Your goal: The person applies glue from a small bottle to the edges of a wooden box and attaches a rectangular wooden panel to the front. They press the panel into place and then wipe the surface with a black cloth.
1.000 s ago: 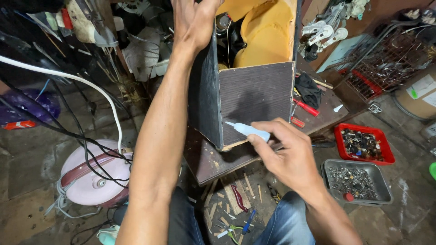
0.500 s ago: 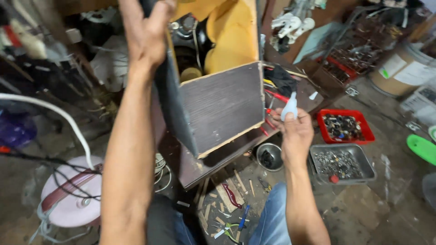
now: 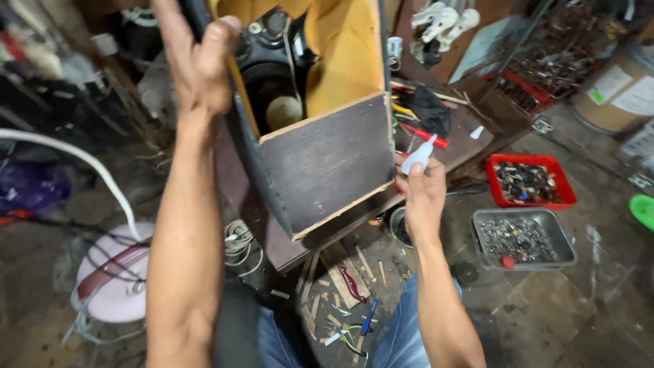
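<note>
A tall wooden box (image 3: 334, 163) with a dark outer face and yellow inner walls stands tilted on a low brown workbench (image 3: 470, 133). Round dark parts show inside it. My left hand (image 3: 197, 61) grips the box's upper left edge. My right hand (image 3: 422, 191) is beside the box's lower right corner and holds a small white squeeze bottle (image 3: 417, 155) with its tip pointing up.
A red tray (image 3: 531, 181) and a grey tray (image 3: 523, 238) of small metal parts lie on the floor at right. A pink round appliance (image 3: 112, 279) with cables sits lower left. Wood scraps and hand tools (image 3: 344, 293) lie between my knees. A black cloth (image 3: 426, 109) rests on the bench.
My right hand has drawn the squeeze bottle away from the box's lower edge and moved to its right side, bottle now upright. The view has shifted, and my left hand stays on the box.
</note>
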